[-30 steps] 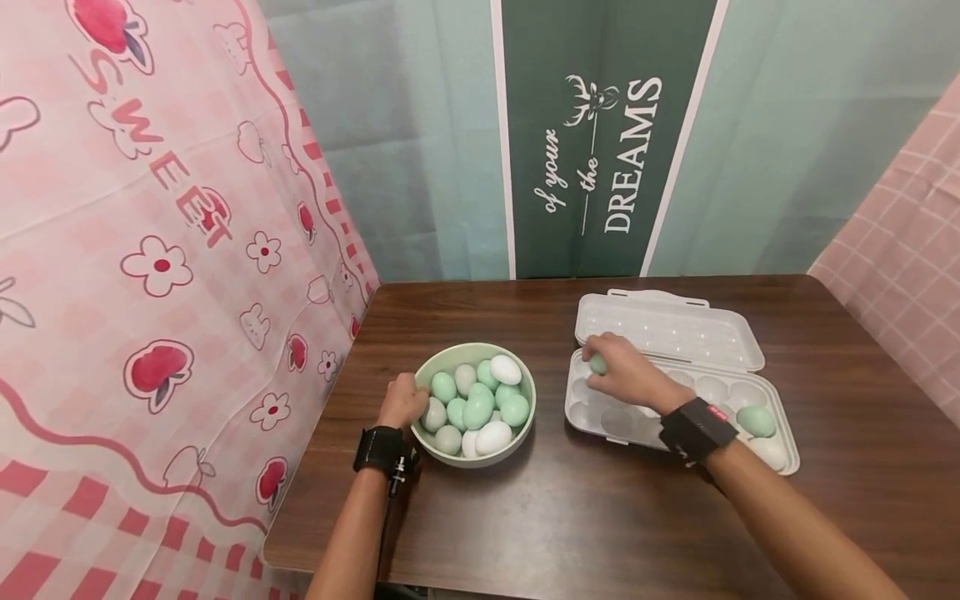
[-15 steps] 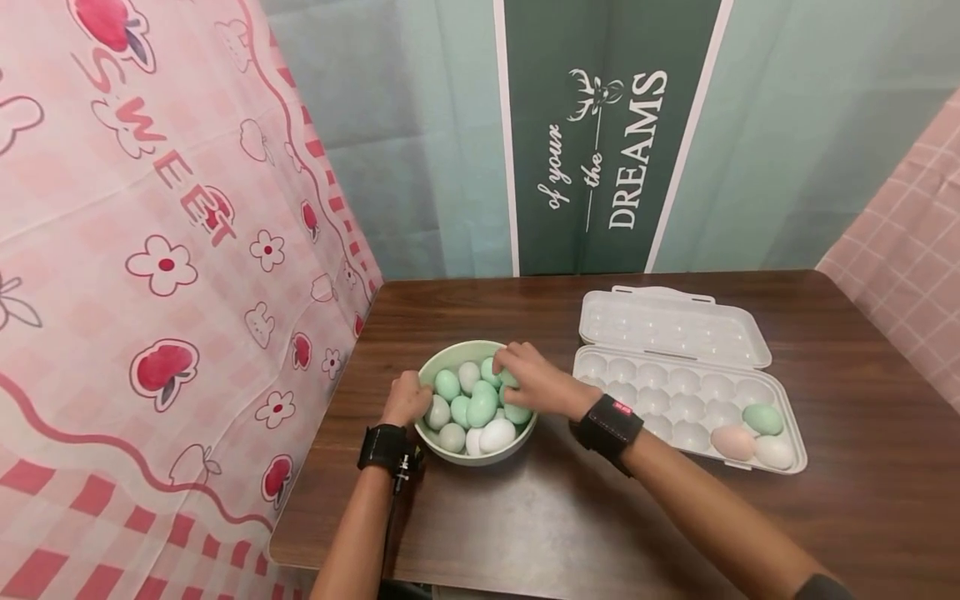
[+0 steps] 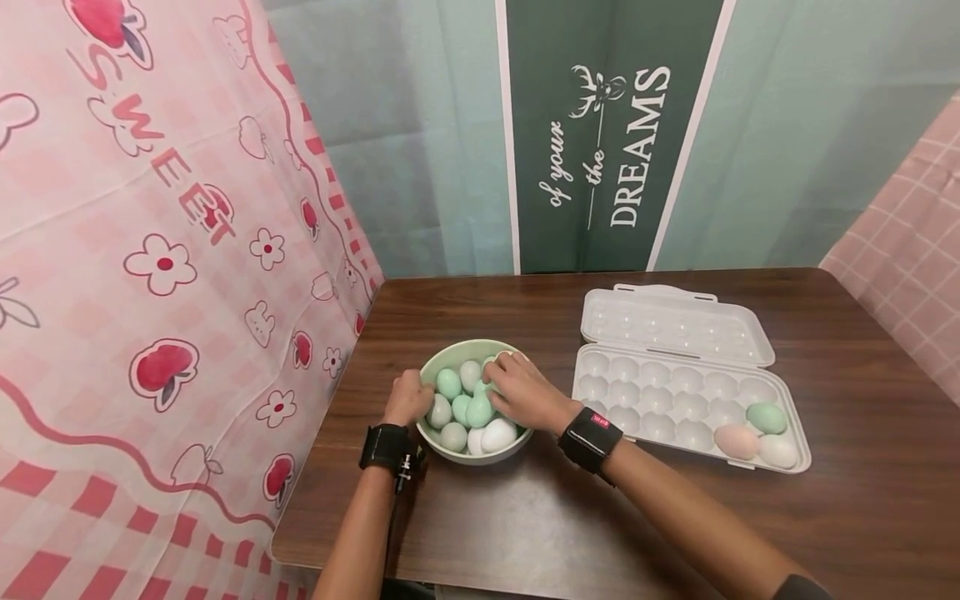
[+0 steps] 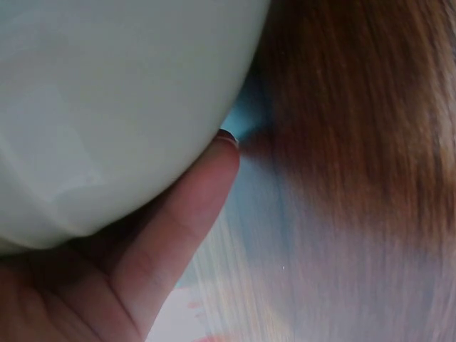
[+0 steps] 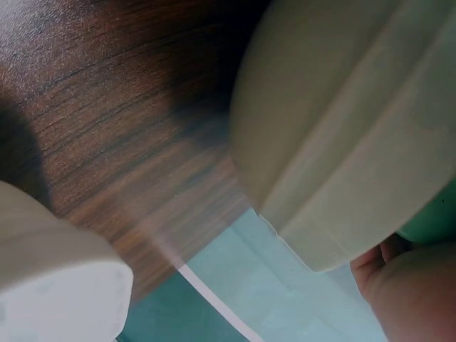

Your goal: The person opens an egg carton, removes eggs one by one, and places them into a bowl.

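Observation:
A pale green bowl [image 3: 442,360] holds several green, grey and white eggs. My left hand [image 3: 407,398] grips its left rim; in the left wrist view the thumb [image 4: 185,221] lies against the bowl's outer wall. Over the right side of the bowl, my right hand [image 3: 528,393] has its fingers curled about a green egg [image 3: 483,388], which they partly hide. A sliver of green egg [image 5: 436,217] shows beside that hand in the right wrist view. To the right lies an open white egg carton [image 3: 660,392], with a green egg [image 3: 767,418], a pinkish egg [image 3: 737,442] and a white egg [image 3: 778,452] at its right end.
The carton's lid [image 3: 678,327] lies folded back toward the wall. Both containers stand on a dark wooden table [image 3: 480,533]. A pink patterned cloth [image 3: 165,333] hangs along the left side, and a green cloth with lettering [image 3: 607,150] hangs behind.
My right hand has moved left from the carton to the bowl, and its fingers have sunk among the eggs. The left hand has stayed on the bowl's rim.

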